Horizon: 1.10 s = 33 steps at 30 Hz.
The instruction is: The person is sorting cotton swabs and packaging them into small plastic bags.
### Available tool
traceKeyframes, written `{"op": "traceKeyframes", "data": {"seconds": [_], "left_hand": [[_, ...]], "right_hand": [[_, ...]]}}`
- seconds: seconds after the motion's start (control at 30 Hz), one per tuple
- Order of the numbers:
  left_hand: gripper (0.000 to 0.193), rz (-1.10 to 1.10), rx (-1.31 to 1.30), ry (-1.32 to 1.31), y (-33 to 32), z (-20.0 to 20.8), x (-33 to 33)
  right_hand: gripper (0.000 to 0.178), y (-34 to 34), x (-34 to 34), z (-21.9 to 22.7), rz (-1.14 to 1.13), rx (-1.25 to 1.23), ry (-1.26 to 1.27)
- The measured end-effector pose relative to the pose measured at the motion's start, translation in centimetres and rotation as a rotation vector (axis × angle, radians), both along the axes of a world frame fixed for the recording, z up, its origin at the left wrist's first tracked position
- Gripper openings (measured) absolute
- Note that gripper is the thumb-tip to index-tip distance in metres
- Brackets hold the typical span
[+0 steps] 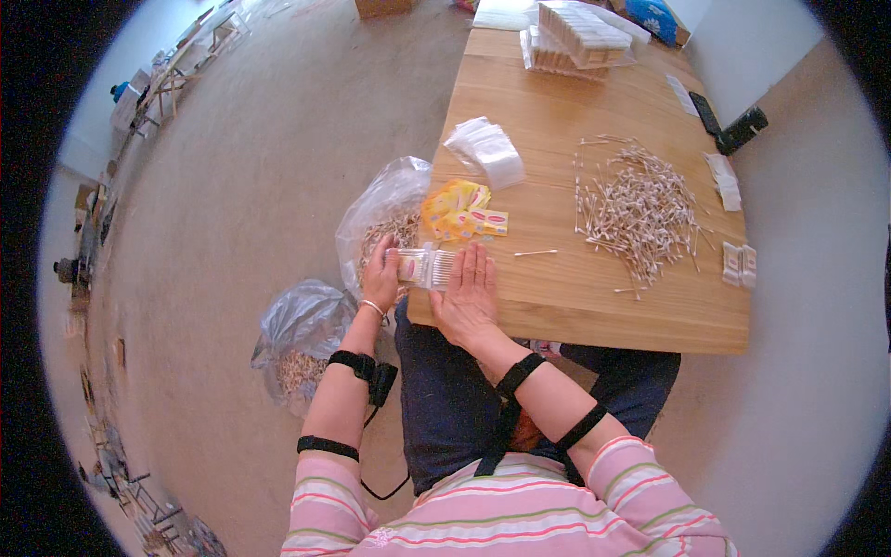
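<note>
A small clear bag of cotton swabs [414, 267] lies across the left edge of the wooden table, with a printed label inside. My left hand [378, 276] grips its outer end. White swab tips stick out of the bag's other end, toward my right hand [467, 302]. That hand rests flat on the table with its fingers stretched out, its edge against the swab tips. Just beyond are yellow printed cards [457, 212] in a loose heap. A single cotton swab [536, 252] lies to the right of my right hand.
A large pile of loose swabs [640, 209] covers the table's right part. Flat clear bags [489, 151] lie beyond the cards; stacked swab packs [577, 42] stand at the far end. Two plastic sacks of swabs, one nearer [302, 371] and one farther [394, 200], sit left of the table.
</note>
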<state>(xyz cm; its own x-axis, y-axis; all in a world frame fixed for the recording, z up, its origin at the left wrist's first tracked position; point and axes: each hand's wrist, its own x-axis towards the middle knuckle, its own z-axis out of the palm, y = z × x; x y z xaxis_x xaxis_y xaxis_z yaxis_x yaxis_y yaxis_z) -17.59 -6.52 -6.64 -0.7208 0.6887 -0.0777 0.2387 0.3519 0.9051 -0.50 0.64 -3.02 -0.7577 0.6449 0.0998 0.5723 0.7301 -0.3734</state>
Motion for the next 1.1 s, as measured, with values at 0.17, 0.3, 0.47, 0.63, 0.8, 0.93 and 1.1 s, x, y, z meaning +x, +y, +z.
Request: {"op": "traceKeyframes", "data": {"seconds": [0.17,0.3,0.47,0.63,0.8,0.93,1.1], "left_hand": [[0.04,0.014,0.18,-0.255,-0.3,-0.8,-0.4],[0.04,0.028,0.209,-0.253,-0.4,-0.5,-0.1],[0.038,0.03,0.231,-0.356,0.2,1.1,0.5],[0.036,0.028,0.246,-0.393,-0.7,-0.4,-0.5],[0.035,0.031,0.314,-0.646,-0.1,-0.4,0.2],[0.035,0.044,0.383,-0.731,-0.2,-0.7,0.3],[0.035,0.028,0.338,-0.619,-0.1,-0.3,0.3]], "right_hand": [[0.083,-0.5,-0.2,-0.1,0.002,0.005,0.056],[0.084,-0.9,-0.6,0.3,0.025,-0.002,0.032],[0.084,-1.0,-1.3,0.4,0.008,-0.001,0.06],[0.083,-1.7,-1.3,0.5,0.041,-0.027,0.044],[0.084,-1.6,-1.3,0.3,0.016,-0.019,0.053],[0.084,-1.7,-1.9,0.4,0.021,-0.001,0.059],[0.084,-1.9,-2.6,0.3,-0.003,-0.004,0.037]]}}
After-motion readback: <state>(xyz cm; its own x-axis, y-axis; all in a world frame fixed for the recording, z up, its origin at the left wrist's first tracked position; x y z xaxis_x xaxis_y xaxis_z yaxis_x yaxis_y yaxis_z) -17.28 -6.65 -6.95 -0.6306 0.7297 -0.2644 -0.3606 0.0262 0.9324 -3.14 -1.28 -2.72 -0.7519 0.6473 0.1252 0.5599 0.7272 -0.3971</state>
